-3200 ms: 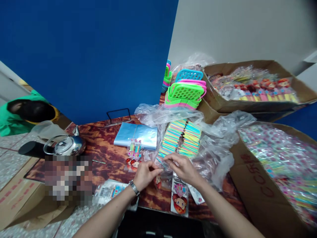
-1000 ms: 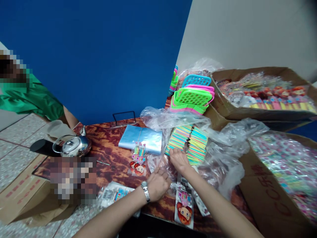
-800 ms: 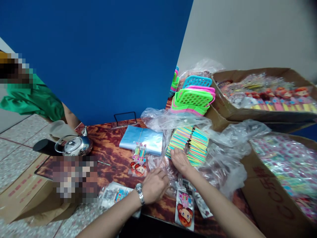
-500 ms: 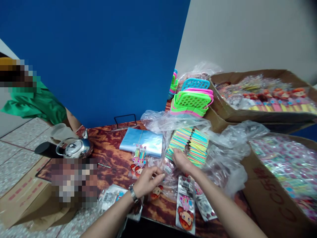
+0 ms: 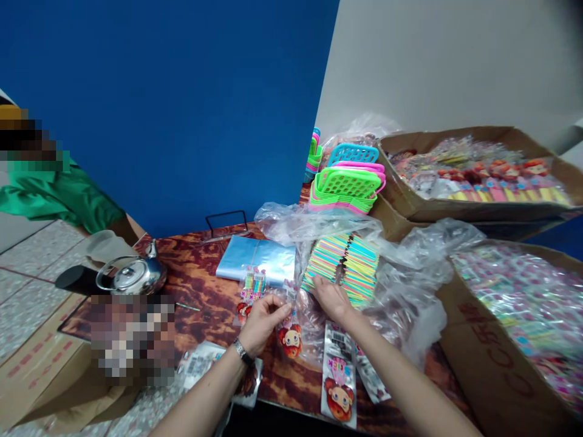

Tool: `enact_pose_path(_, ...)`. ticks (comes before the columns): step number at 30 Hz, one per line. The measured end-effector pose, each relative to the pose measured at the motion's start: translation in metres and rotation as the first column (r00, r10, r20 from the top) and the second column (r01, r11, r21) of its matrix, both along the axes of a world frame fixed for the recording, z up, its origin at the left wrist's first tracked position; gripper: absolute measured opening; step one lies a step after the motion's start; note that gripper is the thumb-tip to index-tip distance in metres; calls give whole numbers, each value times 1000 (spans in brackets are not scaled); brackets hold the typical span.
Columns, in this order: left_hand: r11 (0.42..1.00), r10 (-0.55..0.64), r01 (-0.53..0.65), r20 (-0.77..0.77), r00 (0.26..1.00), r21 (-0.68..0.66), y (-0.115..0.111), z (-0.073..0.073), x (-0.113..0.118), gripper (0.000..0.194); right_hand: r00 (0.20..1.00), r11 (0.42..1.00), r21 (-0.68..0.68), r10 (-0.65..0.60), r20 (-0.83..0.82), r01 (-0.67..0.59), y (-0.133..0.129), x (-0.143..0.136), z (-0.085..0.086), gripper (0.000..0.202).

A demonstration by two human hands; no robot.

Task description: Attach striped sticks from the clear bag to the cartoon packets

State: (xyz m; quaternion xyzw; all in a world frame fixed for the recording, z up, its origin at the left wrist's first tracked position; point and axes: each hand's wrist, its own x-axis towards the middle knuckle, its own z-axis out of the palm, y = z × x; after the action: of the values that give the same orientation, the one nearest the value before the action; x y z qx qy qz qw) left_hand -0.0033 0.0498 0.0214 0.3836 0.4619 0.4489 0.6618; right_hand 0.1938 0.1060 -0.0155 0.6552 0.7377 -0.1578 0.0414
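Note:
My left hand [image 5: 260, 325], with a watch at its wrist, pinches a clear packet [image 5: 290, 341] printed with a red-haired cartoon figure. To its right, my right hand [image 5: 332, 298] reaches onto a pile of thin coloured sticks [image 5: 359, 273] lying in an opened clear plastic bag [image 5: 412, 303]. My right fingers are bent together at the pile's lower left edge; whatever lies between them is hidden. Beside my left hand is a packet of coloured sticks [image 5: 253, 288]. Cartoon packets [image 5: 337, 379] lie below my right hand.
Behind the hands lies a stack of blue film [image 5: 257, 258]. Green, pink and blue baskets [image 5: 348, 182] stand at the back. Cartons [image 5: 478, 209] of packets crowd the right side. A steel kettle [image 5: 134, 276] is at left, near a person's green sleeve [image 5: 68, 197].
My left hand has moved slightly up and left, and the cartoon packet now stands raised at its fingertips. My right hand has shifted slightly along the pile's lower left edge.

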Motion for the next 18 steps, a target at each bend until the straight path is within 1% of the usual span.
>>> enact_pose_path(5, 999, -19, 18, -5, 1000, -32, -4, -1, 2, 35, 998, 999, -26, 31, 48, -30, 4, -5, -1, 16)
enact_pose_path(8, 999, -17, 16, -6, 1000, -32, -5, -4, 1, 35, 999, 999, -34, 33, 31, -32, 6, -2, 3, 17)
enact_pose_path(11, 1000, -9, 9, -34, 999, -19, -4, -5, 1, 36, 1000, 1000, -24, 18, -18, -19, 6, 0, 11, 17)
enact_pose_path(14, 997, -14, 21, -97, 995, 79, 2, -3, 2, 33, 993, 999, -29, 18, -119, -22, 0, 1, 21, 17)
enact_pose_path(16, 983, -49, 71, -133, 990, 167, 10, 0, 5, 30, 978, 996, -73, 37, -208, -54, -6, 1, 24, 20)
enact_pose_path(17, 973, -81, 111, -150, 985, 202, 15, 2, 7, 29, 944, 989, -133, 17, -329, -64, -10, 0, 25, 23)
enact_pose_path(18, 961, -123, 160, -167, 978, 226, 19, 4, 9, 29, 874, 976, -207, -36, -485, -75, -14, -1, 24, 26)
